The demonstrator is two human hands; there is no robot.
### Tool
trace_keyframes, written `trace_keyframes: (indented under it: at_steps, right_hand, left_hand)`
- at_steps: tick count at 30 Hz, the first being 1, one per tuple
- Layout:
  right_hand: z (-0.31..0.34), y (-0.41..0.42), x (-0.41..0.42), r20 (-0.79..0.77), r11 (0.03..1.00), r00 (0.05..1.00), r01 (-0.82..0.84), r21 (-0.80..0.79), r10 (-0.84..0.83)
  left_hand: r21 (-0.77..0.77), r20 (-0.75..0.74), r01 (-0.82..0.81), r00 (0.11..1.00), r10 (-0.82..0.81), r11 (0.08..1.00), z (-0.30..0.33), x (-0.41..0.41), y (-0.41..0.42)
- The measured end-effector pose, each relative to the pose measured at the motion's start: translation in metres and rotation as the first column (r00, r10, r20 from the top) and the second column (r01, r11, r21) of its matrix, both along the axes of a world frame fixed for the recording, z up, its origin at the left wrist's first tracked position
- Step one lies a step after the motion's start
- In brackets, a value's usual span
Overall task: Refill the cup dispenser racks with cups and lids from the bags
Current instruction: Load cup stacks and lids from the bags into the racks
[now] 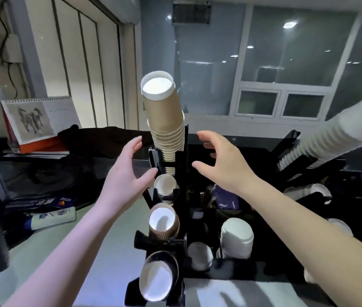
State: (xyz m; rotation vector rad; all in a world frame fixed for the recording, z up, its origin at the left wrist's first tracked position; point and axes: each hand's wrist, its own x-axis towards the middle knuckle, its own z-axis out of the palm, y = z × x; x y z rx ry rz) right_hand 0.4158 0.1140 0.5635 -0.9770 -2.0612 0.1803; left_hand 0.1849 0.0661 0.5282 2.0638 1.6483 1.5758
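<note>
Nearest us, at the bottom centre of the frame, the black rack (181, 244) carries open-mouthed cups. Above it, mid-frame, our left hand (127, 171) and right hand (222, 160) flank the brown stack (164, 120), both with fingers spread and holding nothing, neither touching it. The stack lies between them, its long axis rising toward the upper centre and tilting slightly left, its foot seated in the rack's top slot. Each hand looks about equally near. The cups are ribbed kraft brown with white insides. Farther right, a white stack (335, 131) leans diagonally.
</note>
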Motion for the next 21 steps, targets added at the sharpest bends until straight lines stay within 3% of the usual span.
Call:
trace_keyframes:
  at_steps: [3, 8, 12, 16, 21]
  right_hand:
    - [0.014, 0.024, -0.004, 0.061, 0.997, 0.998, 0.005, 0.074, -0.010]
    - [0.036, 0.070, -0.020, 0.043, 0.998, 0.999, -0.029, 0.059, 0.027]
    - [0.034, 0.093, -0.036, 0.060, 0.994, 0.992, -0.108, -0.006, 0.108]
    - [0.028, 0.102, -0.055, -0.049, 0.979, 0.982, -0.186, -0.086, 0.183]
    - [0.023, 0.114, -0.067, -0.118, 0.952, 0.982, -0.175, -0.251, 0.150]
  left_hand:
    - [0.035, 0.045, -0.034, 0.998, 0.032, 0.999, 0.010, -0.002, 0.030]
    - [-0.002, 0.061, 0.003, 0.998, -0.002, 1.000, 0.022, -0.008, 0.070]
    - [-0.005, 0.119, 0.098, 0.988, -0.097, 0.995, 0.023, -0.011, 0.090]
    - [-0.044, 0.211, 0.301, 0.935, -0.286, 0.953, 0.023, -0.020, 0.103]
    - [-0.074, 0.160, 0.466, 0.878, -0.451, 0.882, 0.030, -0.037, 0.119]
